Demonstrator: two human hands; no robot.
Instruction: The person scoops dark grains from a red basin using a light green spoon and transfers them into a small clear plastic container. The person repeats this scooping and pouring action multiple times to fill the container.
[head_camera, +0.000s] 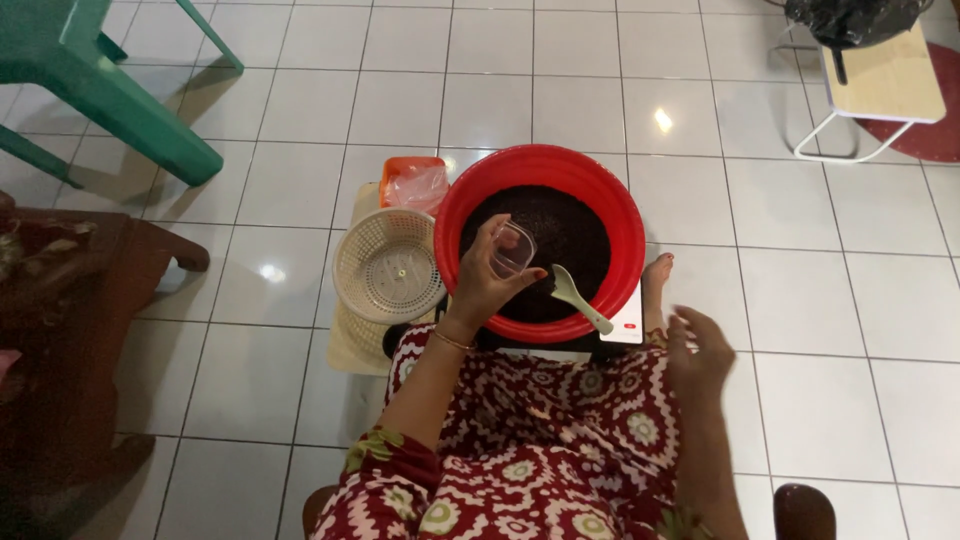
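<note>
You sit on a low seat, and your lap in the red patterned cloth is nearest. Your right hand hangs loose and open over your knee, and it holds nothing. Just past it, 1 bare foot rests on the floor beside the bowl.

Your left hand reaches over the near rim of the big red bowl. Its fingers wrap around 1 small clear cup and tip it over the dark stuff that fills the bowl. The cup looks empty to me, so the scooping seems only just begun. 1 pale spoon lies in the bowl with its handle on the near rim, and no hand touches it.

On your left, 1 cream basket touches the bowl's side and looks empty. Behind it sits 1 orange tub with a clear bag inside.

Mind the bowl's rim and the spoon handle when you move the cup. There is open white tile floor to your right and ahead. Far off stand 1 green plastic chair on the left and 1 small folding table on the right.
</note>
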